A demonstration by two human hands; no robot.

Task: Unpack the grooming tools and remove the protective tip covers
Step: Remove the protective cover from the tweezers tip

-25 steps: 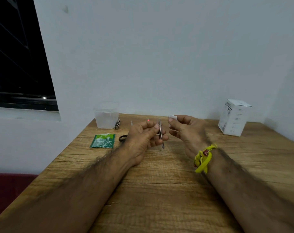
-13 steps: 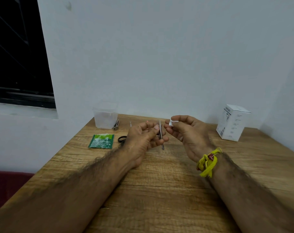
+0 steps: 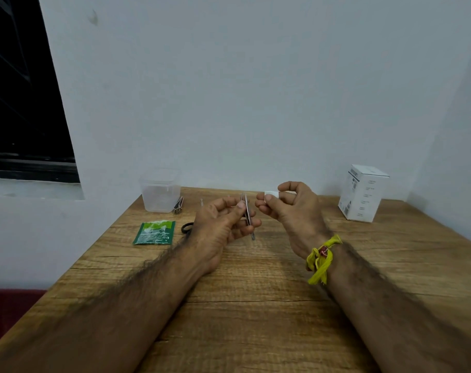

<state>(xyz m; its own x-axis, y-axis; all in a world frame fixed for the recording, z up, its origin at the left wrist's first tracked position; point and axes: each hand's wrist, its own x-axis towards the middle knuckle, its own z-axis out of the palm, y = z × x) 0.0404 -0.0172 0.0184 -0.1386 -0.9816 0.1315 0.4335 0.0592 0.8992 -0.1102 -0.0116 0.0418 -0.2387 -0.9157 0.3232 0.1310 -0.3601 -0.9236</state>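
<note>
Left edge of the counter (image 3: 256,305): clear plastic container (image 3: 160,192) at the back, a metal tool, looks like nail clippers (image 3: 178,205), leaning just beside it; green sachet (image 3: 154,232) lies flat in front, and a black loop (image 3: 187,228) is half hidden behind my wrist. My left hand (image 3: 221,224) is curled round the tweezers (image 3: 247,215), thumb pressing them against the fingers; they stand roughly upright above the counter, one end poking out below my fingers, the upper end bare as far as I can tell. My right hand (image 3: 291,208) sits just beside it, not touching, thumb and forefinger pinching a small white piece (image 3: 271,195), probably the tip cover, though it's too small to be sure. Yellow thread band (image 3: 320,261) on that wrist. White box (image 3: 363,193) stands well apart at the far right. Judgement: cover for this tool is off and I'm in the set-down step. Next move needs the white piece dropped somewhere out of the way, tweezers laid flat, then a reach left for the clippers. Risk: the cover is tiny and could get lost on the wood grain.
</note>
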